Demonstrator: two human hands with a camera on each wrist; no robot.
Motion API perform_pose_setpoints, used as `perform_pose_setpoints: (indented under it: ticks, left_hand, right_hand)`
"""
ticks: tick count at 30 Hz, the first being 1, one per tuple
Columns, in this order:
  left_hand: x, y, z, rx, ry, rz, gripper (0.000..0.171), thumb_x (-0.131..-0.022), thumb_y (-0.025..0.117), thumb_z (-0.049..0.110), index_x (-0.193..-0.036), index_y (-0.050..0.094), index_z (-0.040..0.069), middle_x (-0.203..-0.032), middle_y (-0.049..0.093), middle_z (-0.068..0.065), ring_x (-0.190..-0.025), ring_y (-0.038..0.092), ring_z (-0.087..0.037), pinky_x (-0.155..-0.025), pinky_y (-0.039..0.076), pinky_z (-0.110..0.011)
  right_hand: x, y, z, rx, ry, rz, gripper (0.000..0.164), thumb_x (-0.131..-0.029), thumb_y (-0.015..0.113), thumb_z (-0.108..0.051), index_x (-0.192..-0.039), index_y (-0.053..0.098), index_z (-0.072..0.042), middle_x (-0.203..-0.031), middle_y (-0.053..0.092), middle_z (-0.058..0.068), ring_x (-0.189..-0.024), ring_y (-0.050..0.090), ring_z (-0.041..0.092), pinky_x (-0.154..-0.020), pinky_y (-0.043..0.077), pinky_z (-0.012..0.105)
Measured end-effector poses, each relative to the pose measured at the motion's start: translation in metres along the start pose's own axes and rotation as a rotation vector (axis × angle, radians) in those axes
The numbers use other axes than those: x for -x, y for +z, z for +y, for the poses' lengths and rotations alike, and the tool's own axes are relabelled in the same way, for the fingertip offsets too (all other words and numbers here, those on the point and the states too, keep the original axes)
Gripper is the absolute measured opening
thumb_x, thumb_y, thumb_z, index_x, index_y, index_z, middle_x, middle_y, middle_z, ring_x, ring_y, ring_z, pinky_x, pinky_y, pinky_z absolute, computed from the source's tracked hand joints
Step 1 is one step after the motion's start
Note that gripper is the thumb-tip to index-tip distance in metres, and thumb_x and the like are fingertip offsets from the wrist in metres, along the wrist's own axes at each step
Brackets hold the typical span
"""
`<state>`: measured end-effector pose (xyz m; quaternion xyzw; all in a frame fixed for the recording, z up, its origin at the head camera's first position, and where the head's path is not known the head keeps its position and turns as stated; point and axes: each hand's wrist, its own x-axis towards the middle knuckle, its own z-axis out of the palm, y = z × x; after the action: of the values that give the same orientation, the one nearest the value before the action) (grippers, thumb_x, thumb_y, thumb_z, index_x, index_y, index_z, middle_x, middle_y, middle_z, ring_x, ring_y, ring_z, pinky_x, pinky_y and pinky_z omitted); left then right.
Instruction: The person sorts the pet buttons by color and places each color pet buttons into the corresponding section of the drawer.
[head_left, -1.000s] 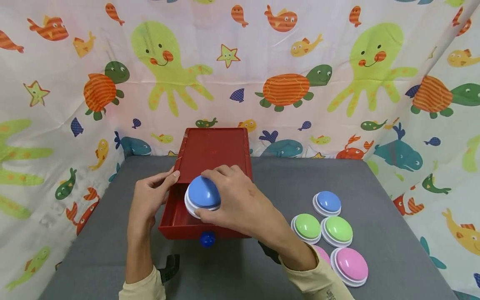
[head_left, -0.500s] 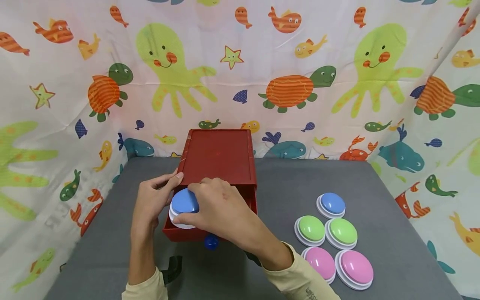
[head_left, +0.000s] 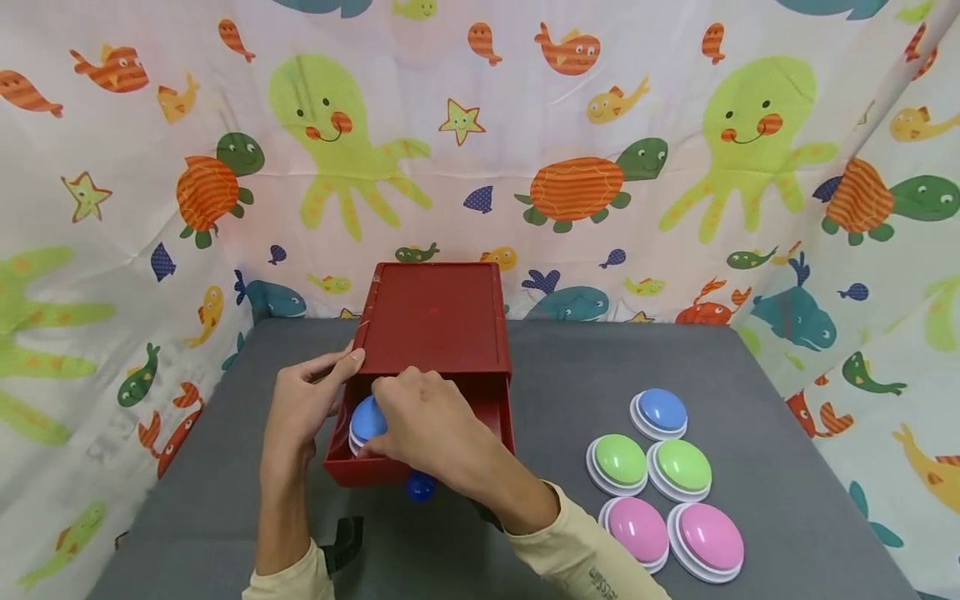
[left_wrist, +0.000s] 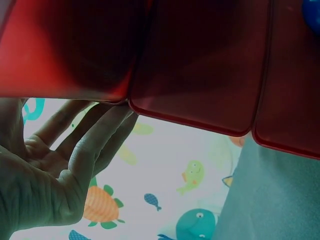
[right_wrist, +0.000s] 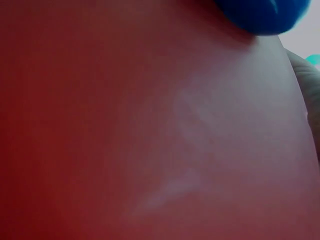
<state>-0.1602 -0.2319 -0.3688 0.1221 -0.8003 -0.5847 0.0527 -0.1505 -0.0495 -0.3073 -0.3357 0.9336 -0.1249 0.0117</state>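
A red box (head_left: 435,321) stands on the table with its drawer (head_left: 367,473) pulled out toward me. Inside the drawer's left part is a blue domed push button (head_left: 365,418) on a white base. My right hand (head_left: 423,429) grips it from the right, thumb at the near side, and covers part of it. My left hand (head_left: 303,404) rests against the box's left side, thumb at the top front corner. In the left wrist view the fingers (left_wrist: 92,147) lie fairly straight along the red edge. The drawer's blue knob (right_wrist: 267,12) shows in the right wrist view.
To the right on the grey table (head_left: 570,375) lie another blue push button (head_left: 662,409), two green ones (head_left: 620,459) and two pink ones (head_left: 637,530). A curtain (head_left: 495,83) printed with sea animals encloses the back and sides. A black strap hangs by the left sleeve.
My right hand has carried the blue push button leftward and down into the drawer's left part. The left hand keeps its place at the box's side.
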Motion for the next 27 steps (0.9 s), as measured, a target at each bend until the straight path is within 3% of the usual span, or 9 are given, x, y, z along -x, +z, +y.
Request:
perform_pose_setpoints:
  ticks: [4,12,18,22,27]
  left_hand:
    - [0.001,0.001,-0.002,0.0,0.0,0.016,0.063,-0.098,0.065,0.056,-0.145,0.063,0.014,-0.149,0.063,-0.015,-0.131,0.062,-0.034,-0.104,0.056,-0.055]
    - [0.002,0.002,-0.003,0.006,-0.006,0.02,0.063,-0.097,0.065,0.056,-0.145,0.064,0.015,-0.149,0.062,-0.016,-0.132,0.059,-0.032,-0.106,0.054,-0.058]
    - [0.005,0.002,-0.004,0.009,-0.019,0.02,0.062,-0.098,0.064,0.056,-0.145,0.063,0.014,-0.151,0.061,-0.016,-0.132,0.057,-0.029,-0.107,0.055,-0.056]
    - [0.004,0.004,-0.002,0.006,-0.007,0.019,0.064,-0.098,0.063,0.058,-0.145,0.063,0.014,-0.15,0.062,-0.016,-0.132,0.057,-0.029,-0.107,0.055,-0.055]
    - [0.003,0.005,0.001,-0.009,0.001,0.034,0.065,-0.098,0.063,0.059,-0.145,0.063,0.014,-0.148,0.063,-0.016,-0.131,0.059,-0.032,-0.106,0.055,-0.055]
  right_hand:
    - [0.001,0.001,0.0,-0.025,-0.016,-0.04,0.045,-0.086,0.087,-0.036,-0.122,0.075,-0.012,-0.099,0.075,0.003,-0.081,0.07,0.013,-0.079,0.065,0.026]
    - [0.008,-0.001,-0.002,0.034,-0.027,-0.06,0.046,-0.095,0.073,-0.05,-0.126,0.074,-0.016,-0.099,0.073,0.001,-0.081,0.066,0.012,-0.074,0.063,0.025]
    - [0.022,-0.003,-0.002,-0.051,-0.024,-0.092,0.053,-0.101,0.066,-0.045,-0.149,0.059,-0.025,-0.131,0.071,0.001,-0.113,0.07,0.018,-0.089,0.064,0.035]
    - [0.038,-0.011,0.005,-0.159,-0.017,0.009,0.05,-0.101,0.067,-0.042,-0.147,0.06,-0.024,-0.134,0.068,0.003,-0.113,0.069,0.017,-0.088,0.063,0.032]
    - [0.062,-0.024,0.021,-0.271,-0.038,0.218,0.045,-0.097,0.075,-0.035,-0.138,0.067,-0.019,-0.118,0.073,0.002,-0.084,0.067,0.01,-0.072,0.058,0.018]
